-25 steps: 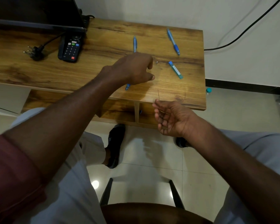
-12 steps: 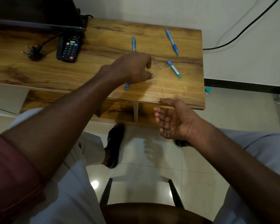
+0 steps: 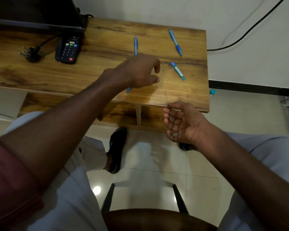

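Note: your L hand [image 3: 138, 72] is curled over the blue pen [image 3: 135, 45] (grip can't be confirmed), pen axis running rear-to-front on the tabletop [image 3: 107, 35], while your R hand [image 3: 182, 122] pinches the thin lead [image 3: 166, 98] upright at the front edge, right of the pen tip.

Bare wood lies open along the table [image 3: 40, 75] front, left of the left hand [image 3: 140, 70], and in a narrow strip between that hand and the lead case [image 3: 178, 71]. A pen [image 3: 135, 45] runs under the left hand, a second pen [image 3: 175, 42] lies behind the case, and remote [image 3: 68, 49], plug [image 3: 29, 53] and screen [image 3: 35, 12] crowd the back left. The right hand [image 3: 183, 122] pinches a thin lead [image 3: 166, 97] upright at the front edge.
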A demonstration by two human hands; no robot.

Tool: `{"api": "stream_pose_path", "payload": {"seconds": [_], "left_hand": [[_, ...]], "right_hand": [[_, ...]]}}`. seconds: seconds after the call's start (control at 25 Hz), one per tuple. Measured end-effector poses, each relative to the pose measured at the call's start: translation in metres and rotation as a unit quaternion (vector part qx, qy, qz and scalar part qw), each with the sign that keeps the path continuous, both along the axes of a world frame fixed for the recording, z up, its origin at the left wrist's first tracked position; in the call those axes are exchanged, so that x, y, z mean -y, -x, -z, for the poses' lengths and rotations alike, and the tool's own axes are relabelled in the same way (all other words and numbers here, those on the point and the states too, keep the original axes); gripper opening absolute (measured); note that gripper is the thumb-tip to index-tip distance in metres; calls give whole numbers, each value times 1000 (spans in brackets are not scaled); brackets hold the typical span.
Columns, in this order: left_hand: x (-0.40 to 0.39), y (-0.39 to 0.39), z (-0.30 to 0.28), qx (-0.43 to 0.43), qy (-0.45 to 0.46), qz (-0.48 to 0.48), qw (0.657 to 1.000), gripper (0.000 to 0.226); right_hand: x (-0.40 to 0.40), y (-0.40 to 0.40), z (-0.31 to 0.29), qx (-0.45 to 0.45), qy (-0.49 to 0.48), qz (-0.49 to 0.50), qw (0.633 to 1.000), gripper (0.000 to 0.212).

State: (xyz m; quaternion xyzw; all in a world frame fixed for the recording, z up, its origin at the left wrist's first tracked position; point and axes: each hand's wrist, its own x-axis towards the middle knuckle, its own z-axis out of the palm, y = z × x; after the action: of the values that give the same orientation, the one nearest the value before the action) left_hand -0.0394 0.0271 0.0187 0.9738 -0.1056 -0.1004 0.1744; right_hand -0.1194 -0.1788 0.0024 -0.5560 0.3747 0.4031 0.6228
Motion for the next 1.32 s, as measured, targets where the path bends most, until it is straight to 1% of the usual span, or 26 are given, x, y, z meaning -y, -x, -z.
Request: {"api": "stream_pose_path", "payload": {"seconds": [0.16,0.48,0.68,0.8,0.92,1.0,1.08,1.16,1.24,1.32], "left_hand": [[3,2,-2,-11,-6,8,1000,44],[2,3,-3,-19,-12,-5,1000,44],[1,3,-6,-25,2,-9,1000,44],[-3,3,-13,-23,16,-16,999,45],[-6,2,-21,-29,33,-31,999,42],[-8,0,-28,-40,86,-52,994,35],[-12,-3,-34,-80,198,-92,973,30],[-14,-5,-39,-138,308,-132,932,36],[-15,-6,-42,-171,390,-165,890,42],[-15,-8,-42,-181,451,-203,850,43]], "right_hand": [[-4,0,-2,0,4,3,1000,16],[-9,-1,-5,-1,13,22,1000,12],[-7,3,-7,6,-5,35,999,11],[-5,4,-13,56,-5,22,998,11],[-6,-1,-21,162,30,2,986,15],[-6,-10,-30,221,42,-13,974,19],[-7,-26,-40,271,40,-46,961,24],[-9,-44,-50,311,33,-79,946,22],[-14,-64,-59,342,26,-101,934,15],[-19,-83,-63,356,8,-115,927,14]]}}
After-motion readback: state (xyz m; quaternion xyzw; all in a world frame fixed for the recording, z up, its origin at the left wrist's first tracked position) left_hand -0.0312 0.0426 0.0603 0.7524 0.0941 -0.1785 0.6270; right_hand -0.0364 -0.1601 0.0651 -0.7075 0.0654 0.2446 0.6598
